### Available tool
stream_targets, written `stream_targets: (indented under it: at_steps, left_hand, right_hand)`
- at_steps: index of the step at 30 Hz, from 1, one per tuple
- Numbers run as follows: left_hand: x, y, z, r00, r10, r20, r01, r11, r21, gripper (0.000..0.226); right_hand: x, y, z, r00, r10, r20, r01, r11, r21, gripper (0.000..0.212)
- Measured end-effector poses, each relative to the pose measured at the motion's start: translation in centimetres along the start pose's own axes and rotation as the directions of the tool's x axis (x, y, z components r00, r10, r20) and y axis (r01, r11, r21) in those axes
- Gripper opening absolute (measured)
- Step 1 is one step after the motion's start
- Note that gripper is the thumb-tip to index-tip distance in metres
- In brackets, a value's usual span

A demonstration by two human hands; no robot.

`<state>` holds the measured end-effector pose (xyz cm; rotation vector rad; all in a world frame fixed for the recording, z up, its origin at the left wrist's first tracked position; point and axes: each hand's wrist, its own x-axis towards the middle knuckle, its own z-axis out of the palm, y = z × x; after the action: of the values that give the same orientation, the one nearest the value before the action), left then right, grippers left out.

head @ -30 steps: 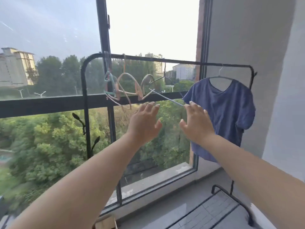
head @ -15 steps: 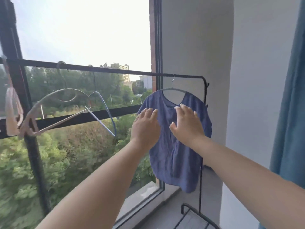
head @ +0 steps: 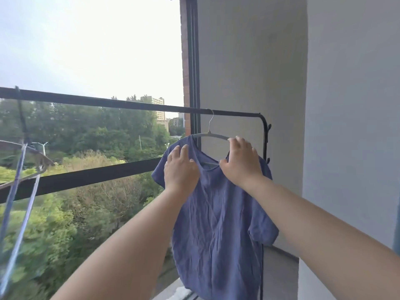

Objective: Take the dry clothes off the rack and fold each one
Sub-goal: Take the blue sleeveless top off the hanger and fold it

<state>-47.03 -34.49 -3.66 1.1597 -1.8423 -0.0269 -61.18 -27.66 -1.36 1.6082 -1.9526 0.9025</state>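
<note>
Right hand (head: 240,163) holds the blue shirt (head: 216,224) tight, 3 o'clock from its neck hole; left hand (head: 180,167) lies flat at 9 o'clock. It hangs on a hanger (head: 207,135) on the rack (head: 129,105). Taking-off step, I think: next, lift the hanger up off the rack.

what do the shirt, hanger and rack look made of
The shirt: thin woven cloth, maybe cotton or linen; matte blue, finely creased. The hanger: bright metal wire hook; grey arms look plastic or coated, matte. The rack: black tube, probably painted metal, by its even bend and faint sheen.
</note>
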Motion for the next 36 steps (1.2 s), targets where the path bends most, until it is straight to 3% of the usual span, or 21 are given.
stream_targets:
  at_steps: [7, 10, 15, 24, 30, 36]
  left_hand:
    - [5.3, -0.3, 3.8, 0.999, -0.026, -0.03, 0.027, 0.999, 0.031, 0.05]
    - [7.2, 0.0, 5.2, 0.997, -0.069, -0.045, 0.071, 0.997, 0.035, 0.048]
    - [9.5, 0.4, 6.9, 0.993, -0.089, -0.082, 0.096, 0.992, 0.085, 0.049]
    - [9.8, 0.7, 6.2, 0.982, -0.116, -0.152, 0.151, 0.959, 0.242, 0.056]
    - [8.7, 0.1, 3.0, 0.946, -0.019, -0.325, 0.141, 0.923, 0.359, 0.057]
    - [5.2, -1.2, 0.5, 0.971, -0.151, -0.184, 0.222, 0.855, 0.468, 0.058]
  right_hand:
    - [9.1, 4.8, 3.7, 0.999, -0.026, -0.019, 0.026, 0.999, 0.018, 0.049]
    - [12.6, 6.1, 5.3, 0.997, -0.009, 0.074, 0.01, 1.0, -0.005, 0.048]
    - [15.9, 7.3, 7.9, 0.989, -0.039, 0.144, 0.018, 0.989, 0.145, 0.022]
    - [18.3, 8.3, 7.0, 0.989, -0.103, -0.109, 0.138, 0.908, 0.395, 0.016]
    - [18.3, 8.0, 5.5, 0.973, -0.213, -0.086, 0.228, 0.851, 0.473, 0.016]
    - [14.6, 6.0, 7.4, 0.918, -0.397, -0.001, 0.334, 0.772, 0.541, 0.027]
